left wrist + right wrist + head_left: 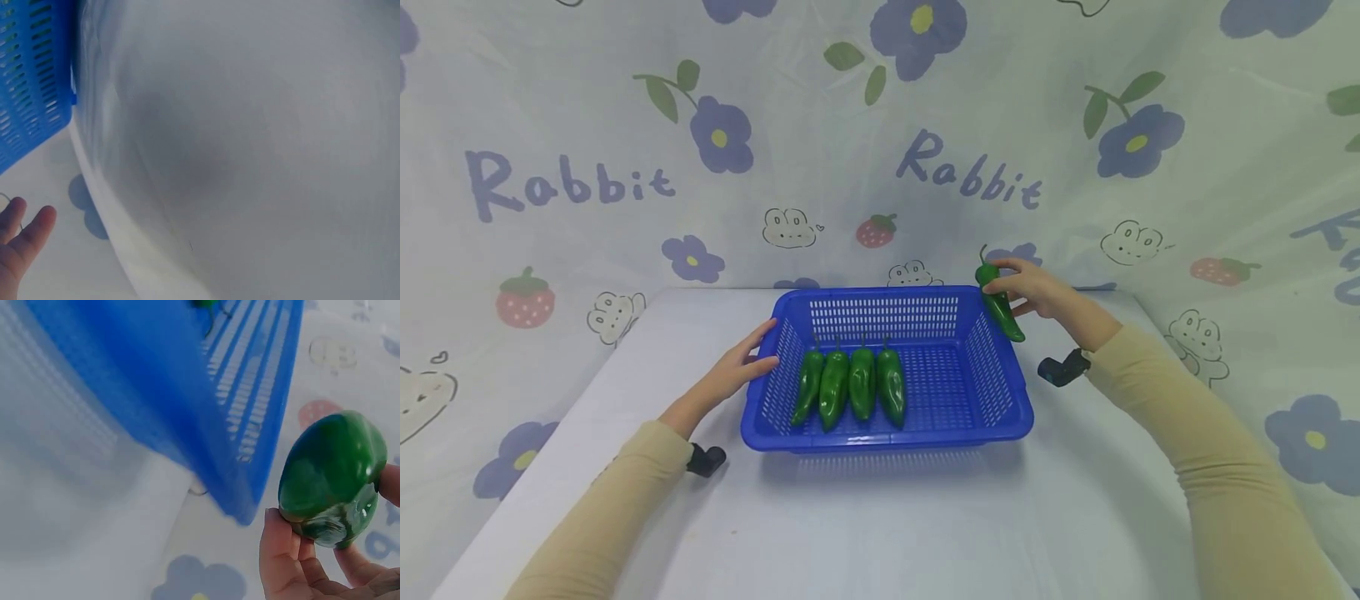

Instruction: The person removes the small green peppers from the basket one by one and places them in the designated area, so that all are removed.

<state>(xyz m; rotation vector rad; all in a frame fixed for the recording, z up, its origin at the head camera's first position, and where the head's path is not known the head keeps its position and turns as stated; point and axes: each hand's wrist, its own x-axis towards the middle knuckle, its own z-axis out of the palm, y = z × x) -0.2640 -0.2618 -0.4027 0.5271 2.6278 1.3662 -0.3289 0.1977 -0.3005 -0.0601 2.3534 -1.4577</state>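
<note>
r hand (1036, 289) w/ grn pepper (1002, 315) nr bskt's r rim (1017, 379), room inside

Green peppers (862, 387), blue basket (936, 383); beige sleeves (1217, 467); white backdrop (820, 133) patterned with purple flowers (733, 125), red strawberries (526, 304)

White table (880, 533) is shown, with a blue slotted plastic basket (887, 441) set directly on it, placed around mid-width near the far edge, lengthwise across.
</note>
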